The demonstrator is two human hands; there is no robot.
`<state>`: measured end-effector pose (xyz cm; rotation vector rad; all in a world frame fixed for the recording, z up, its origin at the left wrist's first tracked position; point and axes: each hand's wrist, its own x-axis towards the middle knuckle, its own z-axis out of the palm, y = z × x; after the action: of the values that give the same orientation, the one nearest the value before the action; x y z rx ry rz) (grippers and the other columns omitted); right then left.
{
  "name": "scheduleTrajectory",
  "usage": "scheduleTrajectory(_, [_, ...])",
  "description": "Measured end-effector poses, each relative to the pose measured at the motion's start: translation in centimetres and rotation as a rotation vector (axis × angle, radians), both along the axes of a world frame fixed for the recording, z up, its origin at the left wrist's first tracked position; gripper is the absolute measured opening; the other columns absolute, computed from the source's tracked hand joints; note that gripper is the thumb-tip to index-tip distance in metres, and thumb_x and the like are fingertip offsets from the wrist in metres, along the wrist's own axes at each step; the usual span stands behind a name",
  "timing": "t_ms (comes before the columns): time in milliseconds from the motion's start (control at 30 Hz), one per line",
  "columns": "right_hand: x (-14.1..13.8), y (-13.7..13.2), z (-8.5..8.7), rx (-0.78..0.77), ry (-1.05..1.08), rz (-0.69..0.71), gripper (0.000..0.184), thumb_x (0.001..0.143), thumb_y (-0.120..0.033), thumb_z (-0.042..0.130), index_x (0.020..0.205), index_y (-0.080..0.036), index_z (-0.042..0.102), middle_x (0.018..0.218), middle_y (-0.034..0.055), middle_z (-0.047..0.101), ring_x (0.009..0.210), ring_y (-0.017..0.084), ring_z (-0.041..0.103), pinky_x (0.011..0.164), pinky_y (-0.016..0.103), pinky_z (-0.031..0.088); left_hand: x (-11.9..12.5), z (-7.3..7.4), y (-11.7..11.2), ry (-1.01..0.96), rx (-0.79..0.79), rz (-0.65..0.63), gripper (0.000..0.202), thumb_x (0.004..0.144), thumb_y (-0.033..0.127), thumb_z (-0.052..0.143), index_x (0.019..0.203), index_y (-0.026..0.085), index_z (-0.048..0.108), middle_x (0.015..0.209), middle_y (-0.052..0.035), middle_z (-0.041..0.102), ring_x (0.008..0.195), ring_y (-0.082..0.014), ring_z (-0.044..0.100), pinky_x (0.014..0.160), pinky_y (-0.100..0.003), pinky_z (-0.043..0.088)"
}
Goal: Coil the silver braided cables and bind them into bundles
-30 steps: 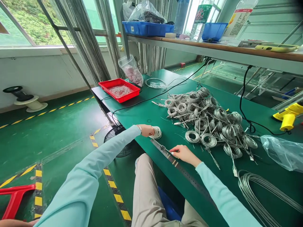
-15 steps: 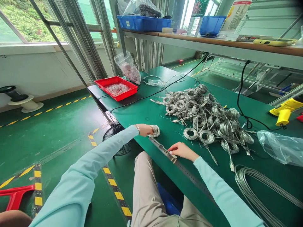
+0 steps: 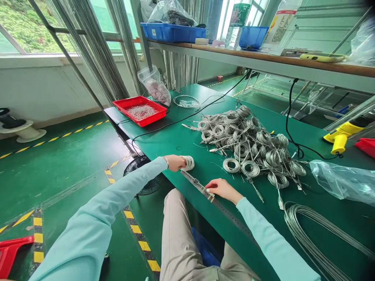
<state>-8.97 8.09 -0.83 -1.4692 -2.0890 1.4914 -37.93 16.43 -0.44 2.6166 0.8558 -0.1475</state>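
At the near edge of the green workbench [image 3: 164, 146], the left hand [image 3: 175, 163] curls narrowly around a small coil of braided metal cable [image 3: 189, 163], keeping its turns snug. Further right, the right hand [image 3: 221, 189] rests against a steel rule [image 3: 199, 185]; whether it pinches anything cannot be told. A heap of coiled cables [image 3: 249, 146] lies at its 1 o'clock.

At the green table [image 3: 164, 144], the person's left hand [image 3: 175, 162] wraps around a small coil of braided metal wire [image 3: 188, 163]. The right hand [image 3: 221, 188] rests its fingers [image 3: 209, 186] on a steel ruler [image 3: 196, 182] lying along the table's edge, with a heap of similar coils [image 3: 249, 146] just beyond.
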Motion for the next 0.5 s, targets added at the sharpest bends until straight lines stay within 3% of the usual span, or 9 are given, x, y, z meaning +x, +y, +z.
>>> scheduleTrajectory(200, [-0.1, -0.7, -0.4, 0.036, 0.052, -0.046, 0.018, 0.07, -0.022, 0.063, 0.085, -0.016, 0.071, 0.075, 0.0036, 0.068, 0.07, 0.017, 0.062, 0.061, 0.025, 0.046, 0.6, 1.4, -2.0, 0.008, 0.032, 0.083, 0.001, 0.073, 0.014, 0.065, 0.073, 0.015, 0.065, 0.089, -0.0112, 0.066, 0.083, -0.0197, 0.059, 0.072, -0.031, 0.046])
scheduleTrajectory(333, [0.2, 0.2, 0.1, 0.05, 0.167, -0.112, 0.024, 0.067, -0.024, 0.065, 0.09, -0.018, 0.069, 0.067, -0.0004, 0.062, 0.061, 0.014, 0.056, 0.058, 0.025, 0.044, 1.4, 2.0, -3.4, -0.083, 0.02, 0.244, 0.02, 0.066, 0.021, 0.072, 0.081, 0.012, 0.063, 0.103, -0.014, 0.063, 0.099, -0.0265, 0.056, 0.081, -0.036, 0.044])
scheduleTrajectory(400, [0.8, 1.3, 1.1, 0.051, 0.257, -0.185, 0.027, 0.067, -0.03, 0.066, 0.092, -0.018, 0.066, 0.067, -0.0003, 0.061, 0.061, 0.014, 0.057, 0.06, 0.026, 0.047, 2.0, 2.4, -3.5, -0.17, -0.005, 0.354, 0.025, 0.068, 0.03, 0.073, 0.08, 0.012, 0.06, 0.099, -0.012, 0.062, 0.098, -0.0255, 0.055, 0.083, -0.038, 0.044])
scheduleTrajectory(500, [1.7, 2.9, 3.0, 0.082, 0.418, -0.368, 0.044, 0.075, -0.053, 0.059, 0.104, -0.02, 0.057, 0.086, 0.0052, 0.064, 0.078, 0.017, 0.062, 0.072, 0.029, 0.051, 3.4, 3.6, -2.7, -0.356, -0.103, 0.531, 0.031, 0.077, 0.042, 0.066, 0.068, 0.015, 0.053, 0.074, -0.0034, 0.058, 0.076, -0.0179, 0.056, 0.072, -0.034, 0.045])
